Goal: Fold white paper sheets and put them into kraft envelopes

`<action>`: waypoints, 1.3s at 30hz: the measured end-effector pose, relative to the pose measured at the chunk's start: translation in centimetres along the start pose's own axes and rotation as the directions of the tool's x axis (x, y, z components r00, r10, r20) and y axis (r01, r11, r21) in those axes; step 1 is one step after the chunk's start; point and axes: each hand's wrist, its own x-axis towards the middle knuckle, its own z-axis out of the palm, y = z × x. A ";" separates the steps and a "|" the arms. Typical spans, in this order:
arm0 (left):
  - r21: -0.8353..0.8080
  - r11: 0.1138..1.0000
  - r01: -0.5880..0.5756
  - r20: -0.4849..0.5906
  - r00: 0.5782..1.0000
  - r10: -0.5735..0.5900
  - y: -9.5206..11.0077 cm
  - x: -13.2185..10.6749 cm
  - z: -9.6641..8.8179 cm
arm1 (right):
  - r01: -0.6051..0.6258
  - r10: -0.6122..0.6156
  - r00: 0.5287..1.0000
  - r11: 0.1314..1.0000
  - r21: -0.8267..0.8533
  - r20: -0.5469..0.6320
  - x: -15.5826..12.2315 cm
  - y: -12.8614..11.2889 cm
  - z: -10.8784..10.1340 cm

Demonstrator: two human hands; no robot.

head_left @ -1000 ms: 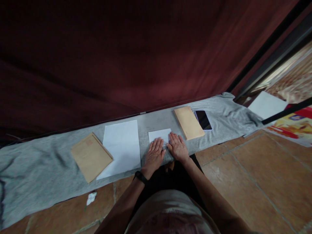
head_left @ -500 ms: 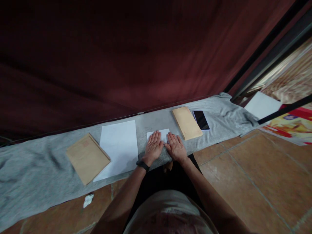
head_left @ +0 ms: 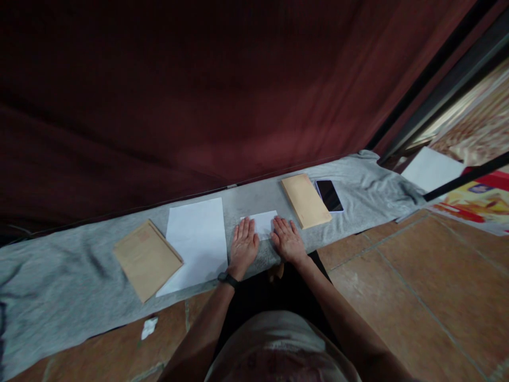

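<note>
A small folded white paper (head_left: pixel 263 223) lies on the grey cloth (head_left: pixel 59 276) in front of me. My left hand (head_left: pixel 243 245) lies flat with fingers stretched out, pressing on the paper's left end. Flat and open too, my right hand (head_left: pixel 287 240) covers the paper's right end. A black band sits on my left wrist.
A large white sheet (head_left: pixel 195 240) and a brown envelope (head_left: pixel 147 259) lie to the left. Another brown envelope (head_left: pixel 305 200) and a dark phone (head_left: pixel 329 195) lie to the right. A dark red curtain hangs behind. A crumpled paper scrap (head_left: pixel 149 327) lies on the tiled floor.
My left hand has slid left along the folded paper, away from my right hand, uncovering the paper's middle. My right hand has barely moved.
</note>
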 end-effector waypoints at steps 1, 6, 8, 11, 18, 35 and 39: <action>-0.001 1.000 -0.009 0.004 1.000 0.009 0.0 -0.1 -0.1 | 0.021 -0.021 1.000 1.000 0.018 0.021 0.2 -0.4 -0.1; -0.008 0.998 -0.063 0.037 0.997 0.064 -0.2 -0.3 -0.6 | 0.183 -0.200 0.971 0.974 0.134 0.133 1.1 -3.0 0.2; -0.010 0.998 -0.069 0.042 0.997 0.070 -0.2 -0.3 -0.5 | 0.174 -0.194 0.970 0.975 0.136 0.149 1.5 -3.5 0.5; -0.013 0.999 -0.041 0.034 0.999 0.042 -0.2 -0.2 -0.3 | 0.144 -0.162 0.974 0.982 0.118 0.161 2.3 -3.4 1.1; -0.007 0.999 -0.033 0.033 0.999 0.033 -0.2 -0.1 0.0 | 0.085 -0.090 0.986 0.996 0.043 0.141 3.8 -1.8 2.1; -0.009 1.000 -0.010 0.011 1.000 0.010 0.0 -0.1 -0.1 | 0.020 -0.020 1.000 0.999 -0.040 -0.004 1.0 -0.1 0.3; 0.001 1.000 -0.030 0.026 0.999 0.030 0.0 -0.1 -0.3 | 0.154 -0.154 0.987 0.988 0.017 0.035 -0.5 -2.2 0.6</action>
